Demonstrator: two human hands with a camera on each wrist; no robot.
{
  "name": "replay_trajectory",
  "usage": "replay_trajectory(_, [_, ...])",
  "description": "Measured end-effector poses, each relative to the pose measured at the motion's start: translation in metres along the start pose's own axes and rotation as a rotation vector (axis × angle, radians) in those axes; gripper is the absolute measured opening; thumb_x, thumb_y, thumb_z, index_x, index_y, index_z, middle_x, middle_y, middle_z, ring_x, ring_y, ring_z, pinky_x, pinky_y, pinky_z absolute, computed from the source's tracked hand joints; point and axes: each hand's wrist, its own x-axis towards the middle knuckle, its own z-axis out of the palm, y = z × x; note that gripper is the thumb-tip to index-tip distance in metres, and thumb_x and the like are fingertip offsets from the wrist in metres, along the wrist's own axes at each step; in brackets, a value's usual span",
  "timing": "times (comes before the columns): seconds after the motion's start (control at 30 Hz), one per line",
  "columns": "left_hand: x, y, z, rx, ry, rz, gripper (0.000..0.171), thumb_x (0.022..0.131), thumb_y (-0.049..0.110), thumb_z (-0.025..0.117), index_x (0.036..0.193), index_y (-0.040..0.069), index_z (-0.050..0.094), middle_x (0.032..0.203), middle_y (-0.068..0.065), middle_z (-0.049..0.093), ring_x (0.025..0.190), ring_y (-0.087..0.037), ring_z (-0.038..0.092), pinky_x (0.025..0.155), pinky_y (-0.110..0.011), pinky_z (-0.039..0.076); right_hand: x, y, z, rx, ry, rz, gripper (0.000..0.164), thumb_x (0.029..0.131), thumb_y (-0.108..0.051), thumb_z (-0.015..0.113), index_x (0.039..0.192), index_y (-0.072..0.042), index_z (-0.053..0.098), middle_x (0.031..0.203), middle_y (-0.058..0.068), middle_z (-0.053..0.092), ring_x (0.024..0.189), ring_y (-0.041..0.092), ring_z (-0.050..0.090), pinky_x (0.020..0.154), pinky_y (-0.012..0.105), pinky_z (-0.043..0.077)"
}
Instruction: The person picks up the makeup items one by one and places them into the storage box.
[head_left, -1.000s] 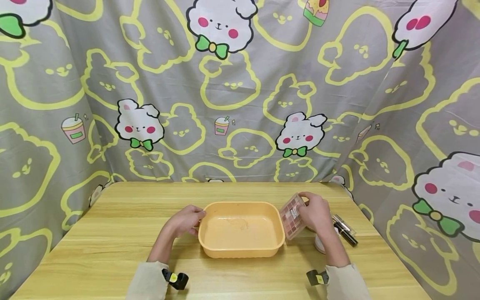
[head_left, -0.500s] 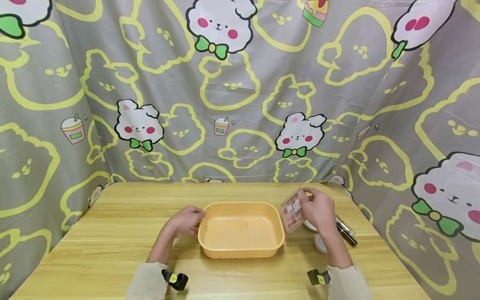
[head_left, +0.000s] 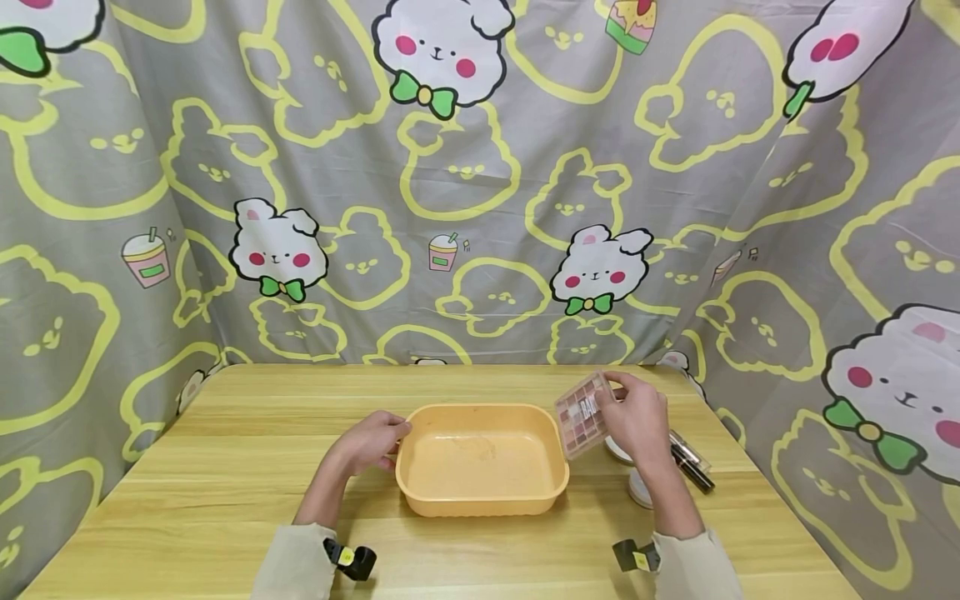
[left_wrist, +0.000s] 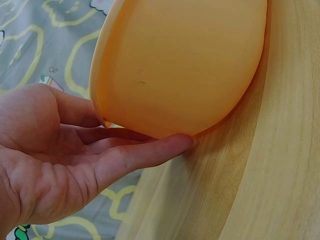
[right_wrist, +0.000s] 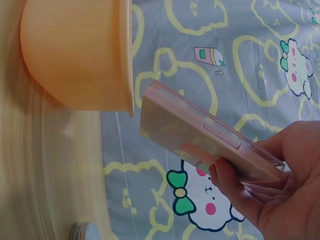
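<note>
A yellow-orange plastic basin [head_left: 483,507] stands on the wooden table. My left hand [head_left: 371,442] holds it at its left end, fingers at the rim and against the outer wall, as the left wrist view shows [left_wrist: 100,150]. In my right hand [head_left: 636,421] is an eyeshadow palette [head_left: 582,417] with a clear lid and several pink and brown pans. The hand grips it by one end, with the palette tilted and raised off the table beside the basin's right rim. The right wrist view shows the palette [right_wrist: 195,137] edge-on, apart from the basin wall.
Right of the basin lie a round white-rimmed item [head_left: 619,451], partly hidden by my hand, and a small round jar [head_left: 641,488]. A black tube [head_left: 693,468] and a clear tube [head_left: 690,450] lie farther right. A patterned curtain [head_left: 465,250] hangs behind the table.
My right hand has lifted the palette from low beside the basin's right end, then shifted it slightly left toward the rim. The left hand and the basin have stayed put.
</note>
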Motion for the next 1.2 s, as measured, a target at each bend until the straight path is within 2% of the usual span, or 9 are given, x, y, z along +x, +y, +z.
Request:
replay_trajectory(0.33, [0.0, 0.001, 0.0, 0.013, 0.006, 0.002, 0.042, 0.108, 0.016, 0.041, 0.136, -0.012, 0.055, 0.121, -0.019, 0.066, 0.104, -0.03, 0.069, 0.073, -0.041, 0.062, -0.001, -0.006, 0.005, 0.034, -0.003, 0.004, 0.038, 0.095, -0.018, 0.061, 0.13, -0.004, 0.067, 0.099, 0.019, 0.077, 0.084, 0.03, 0.073, 0.067, 0.038, 0.056])
replay_trajectory(0.63, [0.0, 0.001, 0.0, 0.015, 0.007, -0.002, 0.042, 0.108, 0.016, 0.041, 0.137, -0.012, 0.054, 0.122, -0.019, 0.066, 0.105, -0.03, 0.069, 0.074, -0.041, 0.062, -0.004, -0.009, 0.018, 0.058, -0.009, -0.03, 0.034, 0.094, -0.016, 0.063, 0.125, -0.003, 0.07, 0.096, 0.02, 0.076, 0.083, 0.031, 0.074, 0.065, 0.04, 0.058])
replay_trajectory(0.9, [0.001, 0.0, 0.0, 0.015, -0.007, 0.004, 0.042, 0.109, 0.017, 0.041, 0.136, -0.012, 0.055, 0.122, -0.019, 0.067, 0.105, -0.03, 0.069, 0.073, -0.041, 0.062, -0.007, -0.015, 0.03, 0.088, -0.056, -0.003, 0.032, 0.091, -0.015, 0.065, 0.121, -0.005, 0.07, 0.092, 0.016, 0.076, 0.077, 0.025, 0.073, 0.059, 0.033, 0.058])
replay_trajectory(1.2, [-0.002, 0.002, -0.001, 0.006, -0.012, 0.003, 0.042, 0.109, 0.016, 0.04, 0.136, -0.012, 0.056, 0.12, -0.019, 0.067, 0.103, -0.03, 0.07, 0.072, -0.04, 0.062, -0.012, -0.017, 0.041, 0.134, -0.109, -0.007, 0.028, 0.09, -0.011, 0.065, 0.116, 0.0, 0.068, 0.089, 0.018, 0.075, 0.07, 0.021, 0.071, 0.054, 0.031, 0.056])
